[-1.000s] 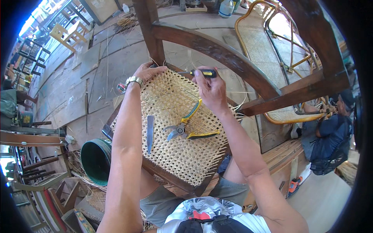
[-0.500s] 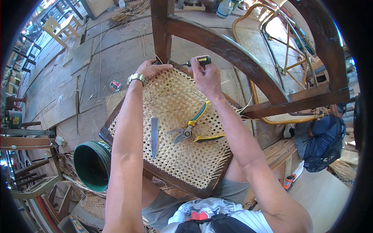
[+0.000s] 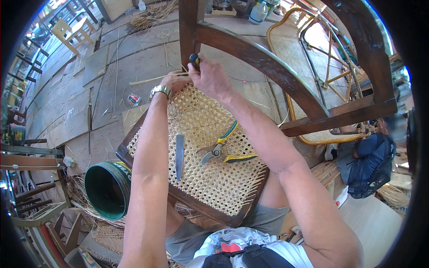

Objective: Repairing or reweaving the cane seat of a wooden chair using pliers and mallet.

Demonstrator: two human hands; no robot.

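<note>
A woven cane seat (image 3: 201, 120) in a dark wooden chair frame (image 3: 190, 33) lies across my lap. My right hand (image 3: 211, 79) grips a screwdriver-like tool (image 3: 194, 60) by its black and yellow handle, held upright at the seat's far corner; its lower end is hidden. Beside it my left hand (image 3: 175, 82), wearing a metal watch, closes at the same corner. A cane strand (image 3: 145, 81) sticks out to the left from its fingers, which the right hand partly covers. On the weave rest yellow-handled pruning shears (image 3: 217, 151), opened, and a flat metal blade (image 3: 179, 156).
A green bucket (image 3: 106, 190) stands left of my knee. Another cane-backed chair (image 3: 290, 53) lies at the far right, near a person in dark clothing (image 3: 371, 165). Loose cane fibres (image 3: 152, 18) and a plastic jug (image 3: 258, 13) are on the far plank floor.
My right hand has moved left with the tool, whose handle has turned from level to upright. My left fingers have drawn in at the corner, and a strand now juts out leftward.
</note>
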